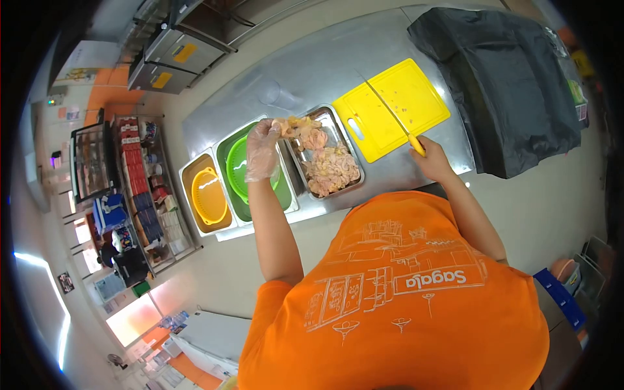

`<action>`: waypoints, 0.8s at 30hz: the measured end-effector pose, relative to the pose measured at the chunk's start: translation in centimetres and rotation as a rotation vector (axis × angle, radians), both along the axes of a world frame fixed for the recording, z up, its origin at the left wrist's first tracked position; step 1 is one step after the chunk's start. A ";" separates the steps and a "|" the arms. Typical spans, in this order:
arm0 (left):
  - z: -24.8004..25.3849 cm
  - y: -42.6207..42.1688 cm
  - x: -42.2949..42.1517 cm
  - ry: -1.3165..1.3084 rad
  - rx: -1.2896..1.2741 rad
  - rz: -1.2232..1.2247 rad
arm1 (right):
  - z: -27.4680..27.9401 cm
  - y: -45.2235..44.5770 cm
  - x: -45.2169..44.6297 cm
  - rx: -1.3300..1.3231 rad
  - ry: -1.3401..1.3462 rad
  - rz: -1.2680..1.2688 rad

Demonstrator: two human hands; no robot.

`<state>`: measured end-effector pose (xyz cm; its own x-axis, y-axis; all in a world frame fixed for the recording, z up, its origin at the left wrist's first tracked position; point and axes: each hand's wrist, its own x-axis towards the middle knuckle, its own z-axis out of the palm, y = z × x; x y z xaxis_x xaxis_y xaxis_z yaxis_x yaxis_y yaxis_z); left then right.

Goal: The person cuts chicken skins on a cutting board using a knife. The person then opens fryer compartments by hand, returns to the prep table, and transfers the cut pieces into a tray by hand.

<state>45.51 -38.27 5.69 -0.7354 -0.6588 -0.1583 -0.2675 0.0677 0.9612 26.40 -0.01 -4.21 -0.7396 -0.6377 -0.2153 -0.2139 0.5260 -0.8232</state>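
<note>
My left hand (262, 151), in a clear plastic glove, is closed on a piece of raw chicken (305, 129) that hangs over the far end of a metal tray. In this tray (333, 129) lies a heap of cut raw chicken (333, 170). My right hand (431, 159) is closed around the yellow handle of a knife (388, 107). The blade extends across a yellow cutting board (422, 91), where small scraps of meat are scattered.
Left of the tray stand a green basket (235, 170) and a yellow basket (209, 196), each inside a rectangular container. A clear container (276, 95) sits behind the tray on the steel table (312, 65). Black plastic (513, 91) covers something at the right end.
</note>
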 end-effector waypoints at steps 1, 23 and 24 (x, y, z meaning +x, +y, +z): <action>0.7 0.1 -0.2 0.033 0.024 -0.018 | 0.0 -0.1 0.0 -0.001 0.000 0.006; 0.4 12.0 -18.3 0.009 0.187 -0.320 | 1.4 9.8 -8.8 0.096 0.005 -0.256; -3.5 12.4 -17.9 -0.009 0.241 -0.311 | 2.3 10.3 -9.2 0.149 -0.070 -0.241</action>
